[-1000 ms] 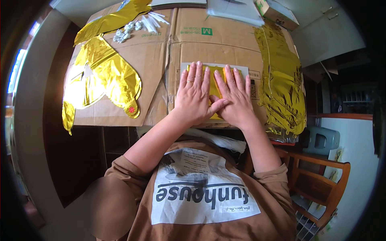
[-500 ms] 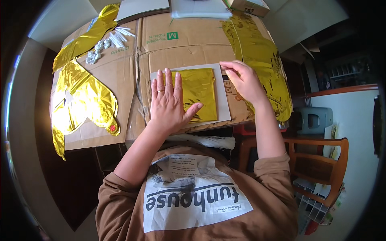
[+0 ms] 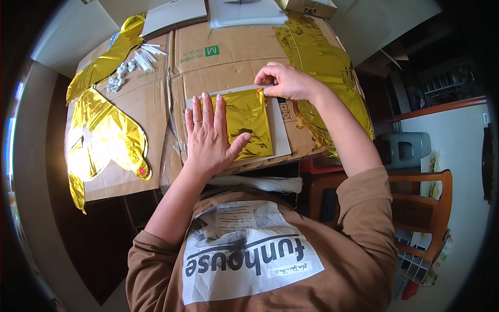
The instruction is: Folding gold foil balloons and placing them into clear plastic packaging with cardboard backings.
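Observation:
A folded gold foil sheet (image 3: 254, 125) lies on a pale grey card (image 3: 280, 138) at the table's near edge. My left hand (image 3: 208, 138) presses flat on its left part, fingers stretched and slightly spread, a ring on one finger. At the far right corner of the foil, my right hand (image 3: 291, 83) is closed, with thumb and fingertips pinching that corner, which sticks up a little. The other fingers of this hand are curled in.
Flattened cardboard (image 3: 228, 67) covers the table. Shaped gold foil (image 3: 112, 130) lies left, with white sticks (image 3: 147, 56) and small silvery bundles (image 3: 117, 78) beyond. More gold foil (image 3: 322, 57) lies right. Stacked clear sheets (image 3: 247, 13) are at the back; a wooden chair (image 3: 442, 208) stands right.
My right hand has moved left from beside the card onto the foil's far right corner and pinches it, raising it slightly. My left hand still lies flat on the foil. The whole view has shifted slightly.

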Available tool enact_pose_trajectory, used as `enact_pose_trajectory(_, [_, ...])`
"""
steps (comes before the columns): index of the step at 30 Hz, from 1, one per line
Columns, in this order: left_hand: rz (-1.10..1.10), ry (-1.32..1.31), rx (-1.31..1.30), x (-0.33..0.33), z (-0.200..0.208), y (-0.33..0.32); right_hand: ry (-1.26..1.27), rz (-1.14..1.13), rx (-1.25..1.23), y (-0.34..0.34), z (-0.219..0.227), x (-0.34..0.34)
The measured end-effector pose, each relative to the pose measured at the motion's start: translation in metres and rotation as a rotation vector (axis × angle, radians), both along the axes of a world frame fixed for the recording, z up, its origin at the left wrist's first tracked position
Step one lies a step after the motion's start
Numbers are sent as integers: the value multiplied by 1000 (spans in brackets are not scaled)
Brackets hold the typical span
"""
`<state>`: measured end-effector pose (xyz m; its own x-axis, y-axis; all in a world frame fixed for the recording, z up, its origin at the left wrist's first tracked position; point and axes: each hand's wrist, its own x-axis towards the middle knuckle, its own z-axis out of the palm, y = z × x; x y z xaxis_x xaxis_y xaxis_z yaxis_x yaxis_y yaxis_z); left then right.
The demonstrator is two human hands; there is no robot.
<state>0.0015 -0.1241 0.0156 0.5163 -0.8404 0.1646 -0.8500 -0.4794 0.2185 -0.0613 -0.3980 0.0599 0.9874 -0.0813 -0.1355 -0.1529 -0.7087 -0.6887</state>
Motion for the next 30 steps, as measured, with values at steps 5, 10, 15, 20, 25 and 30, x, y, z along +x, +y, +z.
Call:
enact_pose_trajectory(5, [-8, 2, -49, 0, -1, 0, -21, 37, 62, 0, 0, 1])
enact_pose_trajectory(10, [-5, 3, -31, 0, -2, 0, 68, 59, -37, 1, 2, 0])
enact_pose_trajectory(15, [-12, -12, -36, 1, -1, 0, 200, 36, 24, 4, 15, 5])
enact_pose_trajectory(20, [-14, -14, -27, 1, -1, -1, 242, 33, 5, -4, 7, 13])
enact_pose_trajectory(25, [-12, -20, -23, 1, -2, -1, 170, 3, -29, 3, 8, 10])
enact_pose_trajectory(30, [-12, -26, -17, 1, -1, -2, -10, 5, -42, 5, -7, 3])
